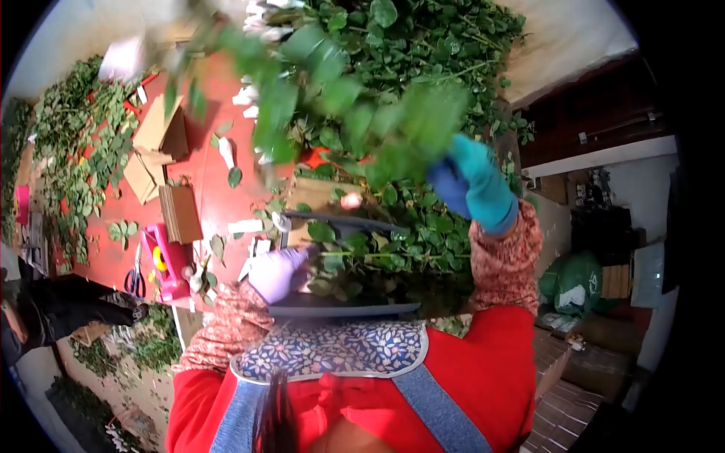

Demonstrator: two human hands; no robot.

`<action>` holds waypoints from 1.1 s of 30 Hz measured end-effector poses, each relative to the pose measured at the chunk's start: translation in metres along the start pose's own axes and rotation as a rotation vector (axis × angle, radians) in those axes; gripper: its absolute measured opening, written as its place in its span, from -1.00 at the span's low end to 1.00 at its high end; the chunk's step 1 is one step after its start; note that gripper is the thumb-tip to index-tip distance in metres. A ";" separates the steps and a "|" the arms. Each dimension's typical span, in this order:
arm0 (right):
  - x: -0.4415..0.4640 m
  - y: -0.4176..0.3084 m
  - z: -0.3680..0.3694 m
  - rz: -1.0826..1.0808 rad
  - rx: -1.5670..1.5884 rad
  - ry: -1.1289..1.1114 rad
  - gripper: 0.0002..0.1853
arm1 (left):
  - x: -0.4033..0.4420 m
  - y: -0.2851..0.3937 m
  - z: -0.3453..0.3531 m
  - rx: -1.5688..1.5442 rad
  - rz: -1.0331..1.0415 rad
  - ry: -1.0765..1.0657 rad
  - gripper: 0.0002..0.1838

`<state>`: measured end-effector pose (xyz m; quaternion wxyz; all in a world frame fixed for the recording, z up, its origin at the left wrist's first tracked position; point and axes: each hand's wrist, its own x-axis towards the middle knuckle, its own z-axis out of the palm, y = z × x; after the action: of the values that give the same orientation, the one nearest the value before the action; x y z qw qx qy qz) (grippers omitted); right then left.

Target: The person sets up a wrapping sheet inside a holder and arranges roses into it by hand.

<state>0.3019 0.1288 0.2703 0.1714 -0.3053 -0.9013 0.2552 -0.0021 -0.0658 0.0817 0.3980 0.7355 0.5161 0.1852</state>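
My right hand (pixel 477 185), in a teal and blue glove, is closed around a leafy rose stem (pixel 343 98). That stem reaches up and to the left, its leaves smeared by motion. My left hand (pixel 276 273), in a lavender glove, lies at the left end of a dark-edged rack (pixel 343 310) in front of my body. Its fingers stretch to the right, next to the leafy stems (pixel 393 260) lying in the rack. Whatever is under its palm is hidden. A pale pink rose head (pixel 351 201) rests against brown cardboard just beyond the rack.
A large heap of leafy stems (pixel 423 45) covers the far side. On the red table (pixel 215 83) are cardboard pieces (pixel 180 214), a pink tape dispenser (pixel 168 264) and scissors (pixel 135 281). More foliage (pixel 68 166) lies left. Another person's dark-clothed leg (pixel 91 311) shows at lower left.
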 end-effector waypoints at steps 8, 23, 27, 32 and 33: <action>-0.081 -0.019 0.067 -0.087 -0.343 -0.130 -0.54 | -0.002 -0.055 0.020 -0.088 -0.176 -0.048 -0.62; -0.114 0.011 0.081 0.347 -0.643 -0.461 -0.60 | 0.013 -0.044 0.004 -0.009 -0.025 -0.013 -0.46; -0.039 -0.034 0.136 0.015 -0.267 -0.156 -0.62 | 0.014 -0.039 -0.002 -0.018 0.014 0.006 -0.44; -0.022 0.002 0.226 0.118 -0.476 -0.265 -0.62 | 0.017 -0.030 0.001 -0.005 -0.014 -0.005 -0.39; -0.023 0.004 0.233 0.209 -0.560 -0.378 -0.64 | 0.015 -0.026 0.000 0.037 -0.012 0.004 -0.40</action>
<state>0.2131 0.0341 0.0748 -0.1162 -0.3785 -0.9159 0.0662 -0.0119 -0.0487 0.0592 0.3844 0.7393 0.5245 0.1748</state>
